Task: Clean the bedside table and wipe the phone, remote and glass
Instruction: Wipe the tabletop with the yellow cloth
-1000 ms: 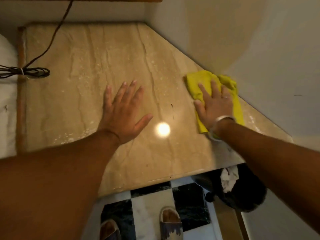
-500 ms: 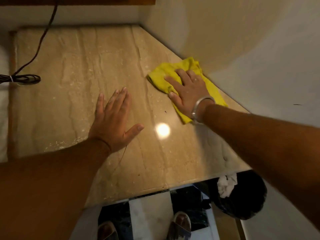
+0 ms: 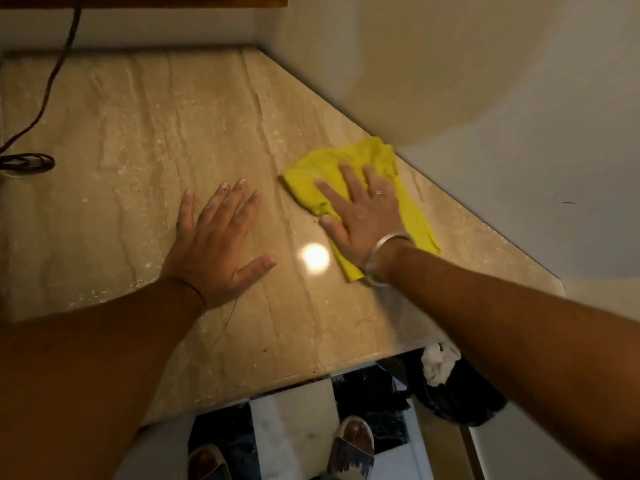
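- Pressing the yellow cloth (image 3: 363, 164) flat, the right hand (image 3: 360, 216) works beside the wall edge, fingers spread
- left hand (image 3: 214, 247) rests released, palm down, on the marble table (image 3: 138, 133); broad bare surface stretches leftward to the cable (image 3: 27, 162)

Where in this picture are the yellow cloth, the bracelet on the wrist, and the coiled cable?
yellow cloth (image 3: 311, 174): head view, its bare left part ahead of the fingers.
bracelet (image 3: 391, 241): head view, the metal band across the right wrist.
coiled cable (image 3: 31, 162): head view, the dark loops at the table's left edge.
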Action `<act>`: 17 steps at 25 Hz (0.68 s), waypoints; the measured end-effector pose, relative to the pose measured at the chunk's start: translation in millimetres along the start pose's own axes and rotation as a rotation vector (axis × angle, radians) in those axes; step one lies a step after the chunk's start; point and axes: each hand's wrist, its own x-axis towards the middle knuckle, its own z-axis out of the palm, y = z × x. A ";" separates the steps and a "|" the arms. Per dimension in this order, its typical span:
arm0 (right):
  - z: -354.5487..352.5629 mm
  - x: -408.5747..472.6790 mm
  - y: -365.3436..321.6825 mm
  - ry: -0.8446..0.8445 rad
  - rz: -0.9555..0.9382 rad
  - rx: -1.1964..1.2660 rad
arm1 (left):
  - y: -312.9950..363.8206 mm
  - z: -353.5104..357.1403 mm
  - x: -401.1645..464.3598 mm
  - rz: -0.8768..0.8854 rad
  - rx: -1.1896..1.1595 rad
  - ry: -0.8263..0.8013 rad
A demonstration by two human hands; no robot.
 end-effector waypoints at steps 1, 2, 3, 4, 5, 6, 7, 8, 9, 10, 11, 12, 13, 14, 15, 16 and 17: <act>0.5 -11.9 -7.2 -0.059 -0.126 0.000 | 3.1 -0.6 0.3 0.008 0.005 0.006; -1.5 -32.0 3.5 -0.134 -0.306 -0.039 | 5.8 -1.8 -1.2 0.030 0.019 0.015; -8.2 -55.4 30.8 -0.177 -0.447 -0.083 | 9.0 -4.5 -0.8 0.086 0.051 0.023; -16.0 -80.3 68.0 -0.197 -0.500 -0.104 | 12.9 -5.9 1.6 0.184 0.092 0.019; -23.2 -105.4 108.2 -0.204 -0.464 -0.118 | 17.1 -5.0 4.9 0.289 0.120 0.014; -29.7 -129.3 144.8 -0.209 -0.332 -0.116 | 22.1 -3.2 9.1 0.356 0.131 0.006; -36.2 -148.3 169.2 -0.209 -0.175 -0.087 | 26.5 -2.8 12.2 0.372 0.137 -0.001; -36.9 -162.2 179.6 -0.181 -0.058 -0.059 | 27.8 -2.4 14.6 0.362 0.140 -0.004; -34.3 -169.6 179.0 -0.164 -0.013 -0.070 | 27.1 -1.5 15.7 0.346 0.140 -0.009; -33.6 -169.5 173.6 -0.164 -0.068 -0.116 | 26.1 -1.2 16.1 0.340 0.140 -0.017; -32.9 -163.2 167.7 -0.192 -0.209 -0.158 | 24.7 -0.9 16.2 0.341 0.144 -0.030; -34.9 -146.5 164.5 -0.260 -0.412 -0.175 | 23.5 -0.2 16.1 0.348 0.149 -0.042; -38.1 -119.8 165.6 -0.311 -0.597 -0.206 | 23.0 -0.3 16.5 0.351 0.153 -0.050; -36.1 -85.7 167.5 -0.283 -0.691 -0.274 | 23.1 -1.0 17.1 0.345 0.152 -0.050; -36.7 -49.5 159.9 -0.233 -0.653 -0.319 | 23.7 -1.4 18.1 0.334 0.149 -0.052; -35.9 -24.9 141.0 -0.193 -0.479 -0.287 | 24.9 -0.9 17.7 0.324 0.143 -0.051; -32.2 -16.9 114.7 -0.163 -0.257 -0.199 | 25.0 -0.6 17.0 0.314 0.140 -0.048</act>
